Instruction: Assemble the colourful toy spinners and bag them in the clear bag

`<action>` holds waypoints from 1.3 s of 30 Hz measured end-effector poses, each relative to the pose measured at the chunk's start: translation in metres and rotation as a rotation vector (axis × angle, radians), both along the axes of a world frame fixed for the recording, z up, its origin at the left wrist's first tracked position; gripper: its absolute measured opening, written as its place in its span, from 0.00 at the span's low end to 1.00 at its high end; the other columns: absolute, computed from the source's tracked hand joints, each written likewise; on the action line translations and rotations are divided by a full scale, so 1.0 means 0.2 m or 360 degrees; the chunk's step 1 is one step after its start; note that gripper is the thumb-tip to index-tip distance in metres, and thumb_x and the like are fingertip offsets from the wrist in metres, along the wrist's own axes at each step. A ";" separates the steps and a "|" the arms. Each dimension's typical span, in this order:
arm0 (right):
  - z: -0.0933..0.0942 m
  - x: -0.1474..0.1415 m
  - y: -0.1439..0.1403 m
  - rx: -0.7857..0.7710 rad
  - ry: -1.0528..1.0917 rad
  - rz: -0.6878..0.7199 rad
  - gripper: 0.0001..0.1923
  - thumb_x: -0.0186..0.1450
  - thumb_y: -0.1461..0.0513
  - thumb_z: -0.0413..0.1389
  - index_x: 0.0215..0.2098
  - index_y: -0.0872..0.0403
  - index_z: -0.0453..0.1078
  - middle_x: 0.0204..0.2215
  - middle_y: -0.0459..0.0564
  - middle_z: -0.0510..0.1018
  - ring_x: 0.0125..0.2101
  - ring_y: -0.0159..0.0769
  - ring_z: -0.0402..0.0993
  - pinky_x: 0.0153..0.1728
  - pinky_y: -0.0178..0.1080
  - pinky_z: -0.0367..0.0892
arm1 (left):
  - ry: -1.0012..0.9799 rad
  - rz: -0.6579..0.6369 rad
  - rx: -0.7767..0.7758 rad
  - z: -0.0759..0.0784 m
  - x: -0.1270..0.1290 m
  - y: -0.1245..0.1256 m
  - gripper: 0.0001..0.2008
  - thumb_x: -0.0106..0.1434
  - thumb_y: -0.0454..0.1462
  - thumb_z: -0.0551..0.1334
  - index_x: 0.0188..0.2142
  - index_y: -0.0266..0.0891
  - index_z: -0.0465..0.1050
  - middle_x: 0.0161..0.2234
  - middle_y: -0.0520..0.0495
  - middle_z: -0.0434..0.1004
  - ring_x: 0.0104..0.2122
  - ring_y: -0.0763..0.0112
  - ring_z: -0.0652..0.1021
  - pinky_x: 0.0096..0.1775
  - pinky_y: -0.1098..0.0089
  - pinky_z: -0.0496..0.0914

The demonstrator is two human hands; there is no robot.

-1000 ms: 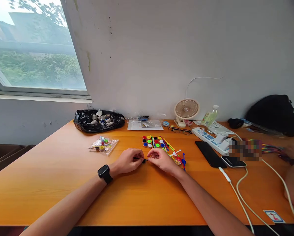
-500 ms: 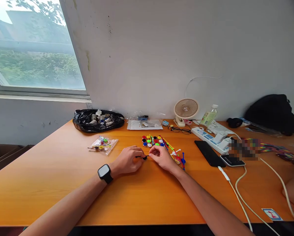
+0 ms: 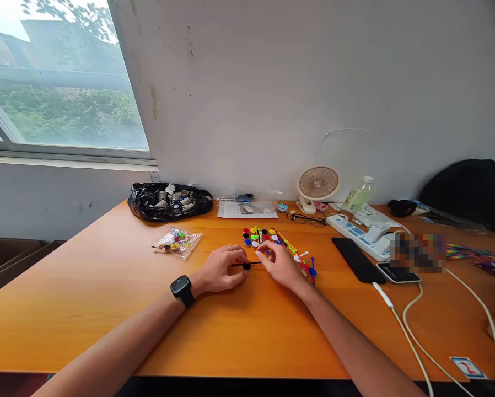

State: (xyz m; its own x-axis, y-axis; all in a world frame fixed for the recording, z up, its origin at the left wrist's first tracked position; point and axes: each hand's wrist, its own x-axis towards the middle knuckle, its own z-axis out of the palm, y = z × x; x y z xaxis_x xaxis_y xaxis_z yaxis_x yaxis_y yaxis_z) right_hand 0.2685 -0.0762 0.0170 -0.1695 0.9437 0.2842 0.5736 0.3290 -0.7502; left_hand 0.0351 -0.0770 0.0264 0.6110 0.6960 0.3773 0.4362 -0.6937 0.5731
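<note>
My left hand (image 3: 222, 268), with a black watch (image 3: 182, 289) on its wrist, rests on the table and grips a black arrow spinner (image 3: 246, 266). This is a small round disc with a thin pointer through it; the fingers partly cover it. Just above the pointer's right end hovers my right hand (image 3: 281, 267), fingers loosely curled and off the pointer. Behind it, rows of coloured discs (image 3: 248, 242) lie beside loose coloured arrows (image 3: 286, 242). A blue arrow spinner (image 3: 312, 272) and a white one (image 3: 299, 257) are right of that hand.
A clear bag of small parts (image 3: 178, 242) lies left. Behind are a black plastic bag (image 3: 142, 204), a fan (image 3: 318, 183), glasses (image 3: 309, 219) and a bottle (image 3: 358, 194). A black phone (image 3: 355, 260), power strip (image 3: 357, 237) and cables (image 3: 413, 344) occupy the right side.
My right hand has let go of the pointer's right end and lifted slightly, uncovering more of it. My left hand keeps its grip. The whole view has shifted a little.
</note>
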 end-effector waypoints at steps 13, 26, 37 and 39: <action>0.18 0.01 -0.06 -0.0267 0.0600 0.0048 0.35 0.70 0.35 0.50 0.21 0.52 0.70 0.15 0.41 0.51 0.18 0.30 0.47 0.21 0.37 0.48 | -0.0292 0.0318 -0.0096 0.02 -0.03 0.02 0.15 0.75 0.46 0.57 0.51 0.42 0.77 0.48 0.44 0.79 0.46 0.62 0.78 0.47 0.66 0.72; 0.24 0.31 0.01 0.0517 -0.0548 -0.0738 0.24 0.72 0.43 0.51 0.40 0.53 0.75 0.35 0.55 0.80 0.38 0.44 0.76 0.40 0.41 0.68 | -0.0248 0.0575 0.0005 -0.04 -0.06 0.10 0.14 0.76 0.44 0.53 0.46 0.43 0.77 0.43 0.46 0.81 0.41 0.63 0.78 0.43 0.64 0.71; -0.13 0.41 -0.41 0.0154 -0.1111 -0.0366 0.27 0.78 0.55 0.41 0.69 0.48 0.67 0.71 0.58 0.63 0.68 0.54 0.64 0.65 0.59 0.65 | -0.0196 0.0457 -0.0045 -0.06 -0.05 0.09 0.15 0.77 0.47 0.53 0.48 0.44 0.75 0.45 0.45 0.80 0.42 0.62 0.79 0.42 0.64 0.73; -0.15 0.41 -0.51 0.0259 -0.1076 -0.0314 0.25 0.78 0.56 0.43 0.70 0.45 0.66 0.72 0.54 0.63 0.68 0.51 0.64 0.65 0.57 0.66 | -0.0188 0.0421 -0.0043 -0.07 -0.04 0.09 0.16 0.77 0.47 0.53 0.49 0.44 0.75 0.45 0.45 0.80 0.43 0.61 0.79 0.42 0.64 0.73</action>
